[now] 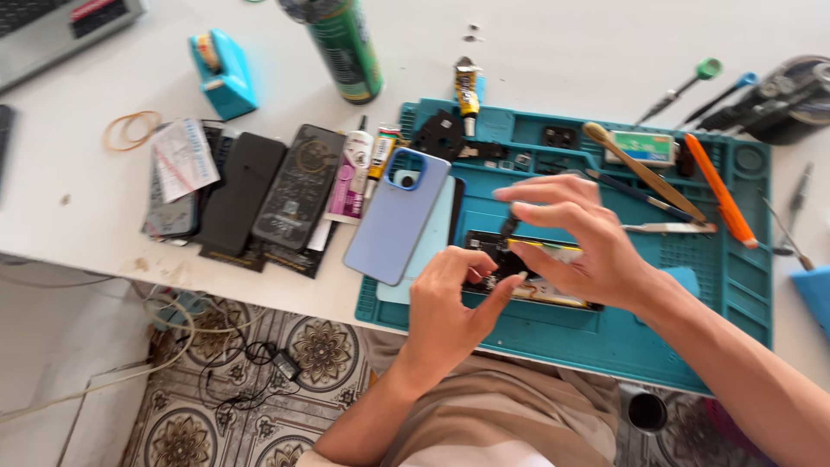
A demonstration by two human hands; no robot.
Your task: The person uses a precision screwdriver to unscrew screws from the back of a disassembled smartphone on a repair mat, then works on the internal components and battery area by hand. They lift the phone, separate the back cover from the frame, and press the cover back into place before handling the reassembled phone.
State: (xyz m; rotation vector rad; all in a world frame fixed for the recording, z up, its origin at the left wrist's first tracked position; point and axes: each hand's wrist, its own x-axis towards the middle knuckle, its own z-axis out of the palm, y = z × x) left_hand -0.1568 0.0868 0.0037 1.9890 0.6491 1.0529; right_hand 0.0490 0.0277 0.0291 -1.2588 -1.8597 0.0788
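Left hand [445,307] fingers pinch opened phone [527,268].

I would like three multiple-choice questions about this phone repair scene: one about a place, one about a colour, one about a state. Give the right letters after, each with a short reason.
1. Where does the lavender back cover lie?
A. at the left edge of the teal mat, partly over the table
B. on the floor
C. at the mat's right end

2. What colour is the tape dispenser?
A. red
B. light blue
C. black

3. In what state is the phone under the hands?
A. closed and wrapped
B. opened, its inner parts exposed
C. standing upright

Answers:
1 A, the cover overlaps the mat's left border.
2 B, it shows light blue on the white table.
3 B, dark inner parts show between the left hand and right hand, which both touch it.
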